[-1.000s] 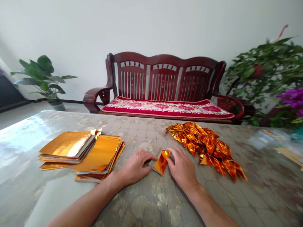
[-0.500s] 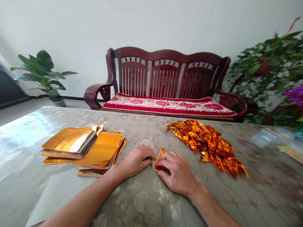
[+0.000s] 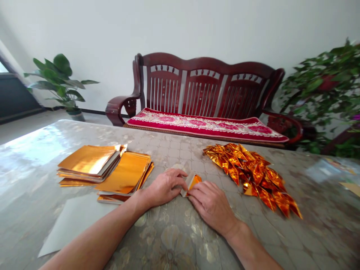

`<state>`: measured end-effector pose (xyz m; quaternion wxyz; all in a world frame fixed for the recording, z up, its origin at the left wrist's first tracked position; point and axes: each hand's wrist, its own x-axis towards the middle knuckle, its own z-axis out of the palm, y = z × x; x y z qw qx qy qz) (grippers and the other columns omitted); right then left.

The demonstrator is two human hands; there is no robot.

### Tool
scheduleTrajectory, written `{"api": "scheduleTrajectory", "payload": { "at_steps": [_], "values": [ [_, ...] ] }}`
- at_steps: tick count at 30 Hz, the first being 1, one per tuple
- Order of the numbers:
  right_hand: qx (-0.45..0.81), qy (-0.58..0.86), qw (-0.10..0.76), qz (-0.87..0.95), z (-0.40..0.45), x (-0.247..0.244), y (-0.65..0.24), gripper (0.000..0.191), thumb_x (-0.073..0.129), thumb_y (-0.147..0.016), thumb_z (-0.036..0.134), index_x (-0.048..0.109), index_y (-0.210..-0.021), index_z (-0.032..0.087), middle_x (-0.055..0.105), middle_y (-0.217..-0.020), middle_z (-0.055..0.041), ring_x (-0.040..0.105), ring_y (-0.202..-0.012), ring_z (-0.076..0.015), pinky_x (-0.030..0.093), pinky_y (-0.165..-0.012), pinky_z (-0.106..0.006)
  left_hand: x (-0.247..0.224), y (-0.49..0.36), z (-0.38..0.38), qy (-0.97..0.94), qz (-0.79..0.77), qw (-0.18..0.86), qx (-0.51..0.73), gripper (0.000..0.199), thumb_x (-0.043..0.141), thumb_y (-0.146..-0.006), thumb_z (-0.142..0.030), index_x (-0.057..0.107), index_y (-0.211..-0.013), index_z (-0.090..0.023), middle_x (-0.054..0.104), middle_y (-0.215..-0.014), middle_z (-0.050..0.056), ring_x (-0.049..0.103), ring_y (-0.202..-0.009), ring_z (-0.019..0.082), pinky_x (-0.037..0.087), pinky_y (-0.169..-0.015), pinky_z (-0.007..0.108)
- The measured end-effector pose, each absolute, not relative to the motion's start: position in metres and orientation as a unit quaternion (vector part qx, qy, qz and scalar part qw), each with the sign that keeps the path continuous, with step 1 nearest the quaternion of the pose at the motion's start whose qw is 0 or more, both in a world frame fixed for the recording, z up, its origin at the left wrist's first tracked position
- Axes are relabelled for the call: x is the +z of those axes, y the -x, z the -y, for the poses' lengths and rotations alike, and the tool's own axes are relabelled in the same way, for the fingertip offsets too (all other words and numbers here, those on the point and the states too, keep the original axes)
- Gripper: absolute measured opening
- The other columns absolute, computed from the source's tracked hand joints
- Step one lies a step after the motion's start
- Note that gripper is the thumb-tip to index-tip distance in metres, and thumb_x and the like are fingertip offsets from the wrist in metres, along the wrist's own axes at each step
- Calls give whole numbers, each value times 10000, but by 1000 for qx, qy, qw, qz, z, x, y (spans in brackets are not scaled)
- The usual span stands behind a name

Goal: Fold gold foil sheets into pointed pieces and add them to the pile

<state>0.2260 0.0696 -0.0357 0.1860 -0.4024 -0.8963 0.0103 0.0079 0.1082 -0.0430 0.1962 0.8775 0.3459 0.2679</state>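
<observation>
A partly folded sheet of gold foil paper (image 3: pixel 194 182), its pale backing showing along the left side, lies on the table between my hands. My left hand (image 3: pixel 169 185) has its fingers closed at the sheet's left edge. On the other side, my right hand (image 3: pixel 209 200) presses its curled fingers and thumb onto the gold part. Two stacks of flat gold foil paper sit to the left, a farther stack (image 3: pixel 88 159) and a nearer stack (image 3: pixel 125 174). Over on the right lies a heap of folded, pointed gold foil pieces (image 3: pixel 250 168).
The patterned table (image 3: pixel 168 240) extends under everything. A pale sheet (image 3: pixel 73 221) lies near my left forearm. Clear plastic packaging (image 3: pixel 326 168) is at the right. Behind the table stands a wooden bench (image 3: pixel 201 90), with potted plants (image 3: pixel 63 80) on either side.
The view has turned slightly left, so things appear shifted to the right. My right fingers have shifted on the foil paper, and more of its gold face shows now.
</observation>
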Motion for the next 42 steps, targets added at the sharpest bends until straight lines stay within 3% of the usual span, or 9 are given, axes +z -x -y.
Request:
{"api": "scheduleTrajectory", "payload": {
  "at_steps": [9,18,34,42],
  "values": [
    [24,404,186,895,-70,-35,-222,200,495,-983,229,693,-955,234,646,-883,-46,547,-885,-206,374,-768,-330,-30,-3,-106,-898,-327,202,216,283,592,-706,-59,733,-867,-245,645,-1155,15,605,-1090,182,429,-1008,289],
    [40,399,219,889,-72,-40,-220,116,567,-954,250,670,-904,231,654,-883,-30,542,-868,-196,361,-760,-324,-35,-1,-112,-891,-349,197,214,116,607,-881,-208,718,-862,-232,659,-1113,5,604,-1048,162,439,-939,250],
    [13,482,220,848,-75,-42,-215,113,580,-892,164,657,-826,214,633,-830,-28,546,-844,-199,360,-763,-320,-41,-6,-112,-890,-356,158,237,153,581,-907,-215,732,-890,-235,675,-1106,11,606,-1040,166,442,-944,268],
    [5,502,203,841,-75,-38,-214,148,569,-925,247,636,-795,222,620,-815,-22,540,-839,-197,342,-745,-314,-33,-7,-109,-893,-363,169,206,219,559,-914,-208,771,-919,-264,721,-1084,9,642,-1020,174,465,-940,282]
  ]
}}
